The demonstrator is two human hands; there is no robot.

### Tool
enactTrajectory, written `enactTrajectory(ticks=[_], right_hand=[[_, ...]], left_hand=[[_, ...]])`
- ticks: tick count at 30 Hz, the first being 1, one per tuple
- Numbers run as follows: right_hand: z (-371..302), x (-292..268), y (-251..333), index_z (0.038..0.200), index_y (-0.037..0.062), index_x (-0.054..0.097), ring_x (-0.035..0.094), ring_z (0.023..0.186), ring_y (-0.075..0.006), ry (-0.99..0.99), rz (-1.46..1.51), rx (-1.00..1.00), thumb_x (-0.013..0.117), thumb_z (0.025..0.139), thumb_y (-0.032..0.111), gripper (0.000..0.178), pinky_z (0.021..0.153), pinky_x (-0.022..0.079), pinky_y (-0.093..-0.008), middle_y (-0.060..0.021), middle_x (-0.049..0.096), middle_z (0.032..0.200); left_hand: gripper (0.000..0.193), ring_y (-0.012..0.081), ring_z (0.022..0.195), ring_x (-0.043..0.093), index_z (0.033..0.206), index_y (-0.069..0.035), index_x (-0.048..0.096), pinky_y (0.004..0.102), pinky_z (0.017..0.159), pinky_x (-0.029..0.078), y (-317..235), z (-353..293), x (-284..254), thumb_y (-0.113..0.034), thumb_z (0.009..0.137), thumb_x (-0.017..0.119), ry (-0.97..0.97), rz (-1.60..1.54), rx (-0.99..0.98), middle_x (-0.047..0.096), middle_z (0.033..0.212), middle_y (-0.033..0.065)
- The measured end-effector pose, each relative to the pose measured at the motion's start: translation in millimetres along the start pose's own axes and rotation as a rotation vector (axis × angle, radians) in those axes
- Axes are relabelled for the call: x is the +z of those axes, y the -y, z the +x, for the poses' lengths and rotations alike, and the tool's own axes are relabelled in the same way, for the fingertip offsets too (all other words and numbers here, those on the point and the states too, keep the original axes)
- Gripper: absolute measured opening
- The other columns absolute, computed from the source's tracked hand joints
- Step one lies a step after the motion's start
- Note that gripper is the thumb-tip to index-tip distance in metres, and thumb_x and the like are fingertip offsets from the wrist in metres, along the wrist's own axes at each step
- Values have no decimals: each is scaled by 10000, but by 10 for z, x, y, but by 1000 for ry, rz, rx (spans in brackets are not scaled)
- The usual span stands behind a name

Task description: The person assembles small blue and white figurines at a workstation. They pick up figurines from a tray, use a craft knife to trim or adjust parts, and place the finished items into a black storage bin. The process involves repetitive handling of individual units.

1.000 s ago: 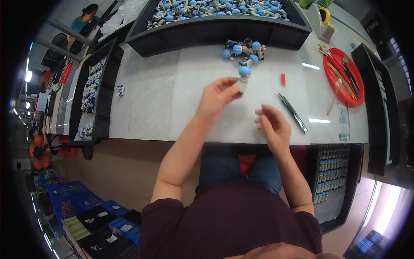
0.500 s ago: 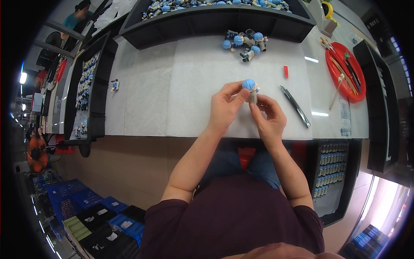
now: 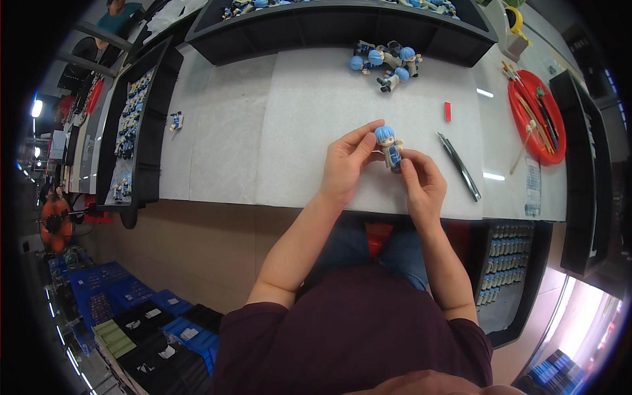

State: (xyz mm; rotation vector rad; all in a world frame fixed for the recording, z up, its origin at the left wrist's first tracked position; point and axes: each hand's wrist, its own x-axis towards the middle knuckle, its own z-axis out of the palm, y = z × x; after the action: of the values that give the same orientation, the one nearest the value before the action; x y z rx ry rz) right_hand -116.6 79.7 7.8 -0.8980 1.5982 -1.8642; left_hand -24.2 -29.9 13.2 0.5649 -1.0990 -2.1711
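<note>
The worktop (image 3: 227,118) is carrying a white sheet (image 3: 303,105), where blue-haired figures (image 3: 393,60) are lying clustered before a large black bin (image 3: 342,36); a red piece (image 3: 447,111) and a pen-like tool (image 3: 459,166) are lying rightward. A red oval tray (image 3: 552,158) is resting beyond; leftward, a small item (image 3: 176,121), probably a figure, is lying near a black tray (image 3: 150,125).

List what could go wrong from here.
The small blue-haired toy figurine could slip: the left grip seems to pinch it near the head, the right grip near the feet. The slim, dark pen-like tool lies right of the right grip, so a sideways move might knock it.
</note>
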Motion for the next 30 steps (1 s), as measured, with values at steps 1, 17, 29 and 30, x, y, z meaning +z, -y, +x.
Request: enactTrajectory(ticks=[1, 17, 29, 30], right_hand=[[2, 2, -4, 1042, -47, 561, 583, 847, -114, -2, 13, -4, 532, 890, 50, 182, 764, 476, -237, -83, 613, 953], [-1, 4, 0, 1035, -37, 574, 581, 814, -109, 17, 17, 25, 531, 895, 74, 183, 735, 476, -239, -80, 617, 925], [-18, 7, 20, 1092, -26, 536, 584, 862, -130, 52, 91, 46, 627, 824, 48, 292, 773, 487, -254, -87, 587, 981], [-22, 0, 7, 1095, -26, 533, 582, 873, -131, 54, 78, 44, 640, 811, 39, 311, 779, 488, -256, -88, 581, 996]], left_hand=[[307, 177, 913, 599, 1174, 20, 527, 327, 804, 482, 3, 1, -1, -157, 927, 474, 7, 0, 1, 624, 993, 104], [307, 190, 945, 595, 1173, 4, 529, 332, 818, 484, 3, 3, -33, -164, 918, 494, 28, -34, 0, 620, 1003, 115], [310, 166, 905, 597, 1172, 7, 524, 313, 791, 494, 2, 5, -23, -174, 923, 490, -41, -24, -17, 618, 1004, 101], [312, 167, 903, 598, 1175, 9, 521, 315, 793, 495, 6, 6, -23, -176, 926, 483, -41, -17, -15, 618, 1003, 107]])
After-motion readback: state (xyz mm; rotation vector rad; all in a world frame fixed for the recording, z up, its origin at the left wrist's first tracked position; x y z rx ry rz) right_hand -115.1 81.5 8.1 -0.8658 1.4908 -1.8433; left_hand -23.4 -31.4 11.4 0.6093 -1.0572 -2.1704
